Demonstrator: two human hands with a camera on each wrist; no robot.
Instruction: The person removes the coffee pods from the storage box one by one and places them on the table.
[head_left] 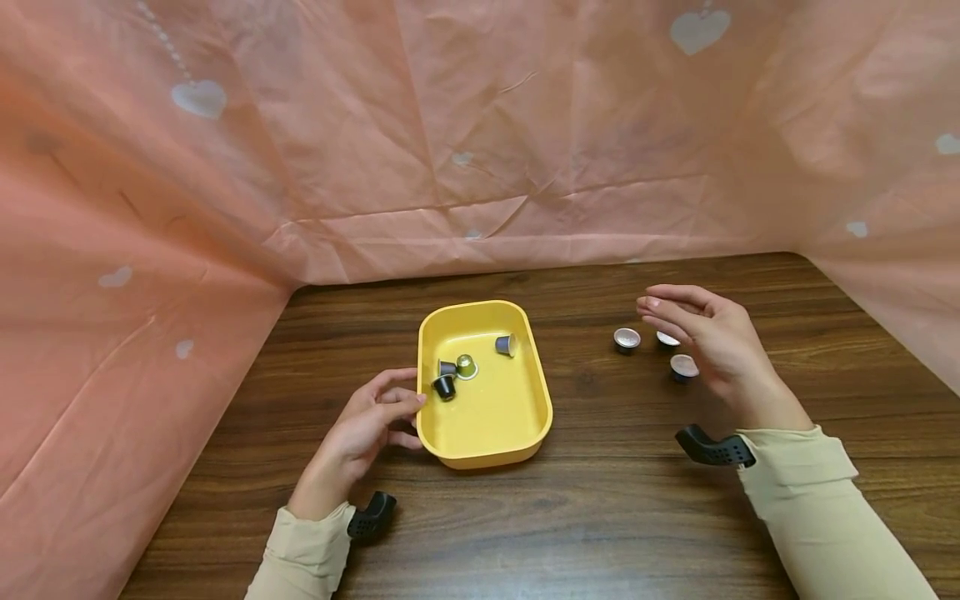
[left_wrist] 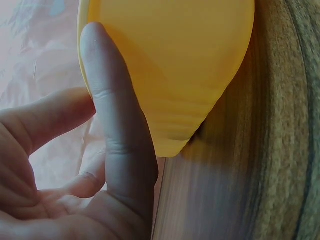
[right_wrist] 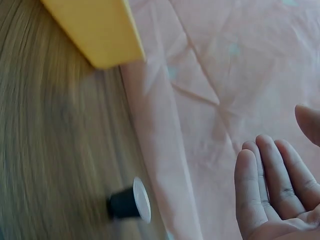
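Note:
A yellow tray point(head_left: 495, 442) sits mid-table with several coffee capsules inside: a black one point(head_left: 444, 387), a green one point(head_left: 467, 367) and two purplish ones, including one point(head_left: 506, 345) near the far right corner. My left hand point(head_left: 367, 425) pinches the tray's left rim; the thumb point(left_wrist: 112, 95) lies against the wall in the left wrist view. Above three more capsules on the right hovers my right hand point(head_left: 716, 342), holding nothing, its fingers point(right_wrist: 272, 180) extended. Those capsules stand lid up: one to the left point(head_left: 627, 339), one nearer point(head_left: 683, 367), one partly hidden point(head_left: 667, 339).
Dark wooden tabletop point(head_left: 600, 517) lies under everything. Pink cloth with white hearts point(head_left: 465, 125) hangs along the back and both sides. A black strap mount point(head_left: 716, 448) is on each wrist.

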